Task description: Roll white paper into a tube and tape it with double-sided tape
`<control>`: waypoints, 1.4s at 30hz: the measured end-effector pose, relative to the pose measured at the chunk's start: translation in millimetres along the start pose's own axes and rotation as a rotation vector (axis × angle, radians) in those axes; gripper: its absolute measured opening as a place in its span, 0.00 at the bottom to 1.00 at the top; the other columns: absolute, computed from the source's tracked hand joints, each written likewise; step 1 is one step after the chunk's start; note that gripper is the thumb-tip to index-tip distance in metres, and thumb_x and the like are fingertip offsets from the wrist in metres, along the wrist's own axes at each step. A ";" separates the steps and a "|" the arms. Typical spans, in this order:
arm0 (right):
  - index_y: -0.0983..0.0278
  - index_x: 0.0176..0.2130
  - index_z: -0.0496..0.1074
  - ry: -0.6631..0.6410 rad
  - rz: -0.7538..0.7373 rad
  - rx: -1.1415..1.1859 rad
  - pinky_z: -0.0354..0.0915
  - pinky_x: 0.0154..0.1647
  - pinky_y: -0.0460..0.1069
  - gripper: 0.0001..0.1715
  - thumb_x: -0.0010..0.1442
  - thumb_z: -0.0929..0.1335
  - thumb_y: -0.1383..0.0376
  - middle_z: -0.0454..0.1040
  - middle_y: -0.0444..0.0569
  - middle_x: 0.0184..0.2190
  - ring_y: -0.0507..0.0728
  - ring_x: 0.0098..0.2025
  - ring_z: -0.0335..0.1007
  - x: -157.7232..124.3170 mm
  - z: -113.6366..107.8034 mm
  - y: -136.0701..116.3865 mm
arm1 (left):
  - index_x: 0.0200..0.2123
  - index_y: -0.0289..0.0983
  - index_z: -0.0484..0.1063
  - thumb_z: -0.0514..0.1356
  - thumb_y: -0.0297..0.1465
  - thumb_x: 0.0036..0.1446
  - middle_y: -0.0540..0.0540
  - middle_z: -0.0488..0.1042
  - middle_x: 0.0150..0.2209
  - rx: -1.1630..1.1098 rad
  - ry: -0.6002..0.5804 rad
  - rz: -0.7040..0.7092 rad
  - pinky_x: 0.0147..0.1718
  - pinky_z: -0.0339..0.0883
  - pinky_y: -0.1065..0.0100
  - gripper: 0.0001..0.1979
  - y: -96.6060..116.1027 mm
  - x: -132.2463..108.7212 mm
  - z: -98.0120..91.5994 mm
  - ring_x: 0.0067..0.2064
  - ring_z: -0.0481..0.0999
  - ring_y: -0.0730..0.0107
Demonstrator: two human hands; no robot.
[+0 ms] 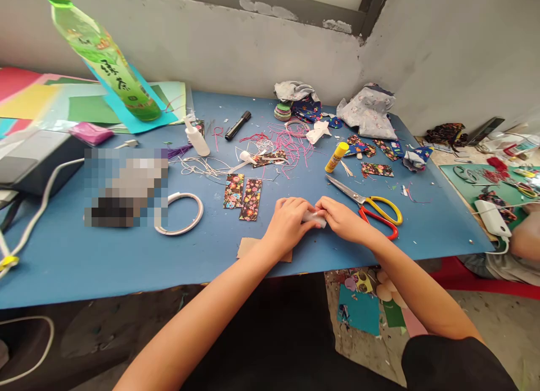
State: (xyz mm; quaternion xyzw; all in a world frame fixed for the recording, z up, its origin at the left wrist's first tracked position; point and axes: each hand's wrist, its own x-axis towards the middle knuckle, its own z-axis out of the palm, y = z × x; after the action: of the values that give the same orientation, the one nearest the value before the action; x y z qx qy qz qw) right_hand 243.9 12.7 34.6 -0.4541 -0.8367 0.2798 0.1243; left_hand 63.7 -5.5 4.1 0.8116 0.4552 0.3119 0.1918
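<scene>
Near the front edge of the blue table, my left hand and my right hand meet. Between them they pinch a small whitish, pale grey piece, perhaps folded or rolled; its kind cannot be made out, and the fingers cover much of it. A flat brown cardboard piece lies partly under my left forearm. Just beyond my left hand lie two dark floral fabric strips. To the right of my right hand, scissors with one yellow and one red handle lie spread apart on the table.
A yellow glue stick stands beyond the scissors. Tangled pink cords and fabric scraps lie farther back. At left are a white glue bottle, a white cable coil and a tall green tea bottle. Another person's arm shows at right.
</scene>
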 end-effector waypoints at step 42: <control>0.62 0.32 0.70 0.146 -0.180 0.155 0.64 0.39 0.51 0.06 0.61 0.65 0.66 0.70 0.47 0.32 0.55 0.35 0.67 9.5 -5.6 13.4 | 0.34 0.38 0.66 0.52 0.29 0.65 0.48 0.74 0.40 -0.117 -0.003 -0.170 0.62 0.44 0.49 0.06 3.5 5.7 2.3 0.47 0.70 0.68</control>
State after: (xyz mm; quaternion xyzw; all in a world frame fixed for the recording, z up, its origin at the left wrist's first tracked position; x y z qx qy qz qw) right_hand 250.5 28.3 30.9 -0.3853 -0.8388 0.2974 0.2440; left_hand 69.6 -2.4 6.4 0.7579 0.5033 0.3191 0.2655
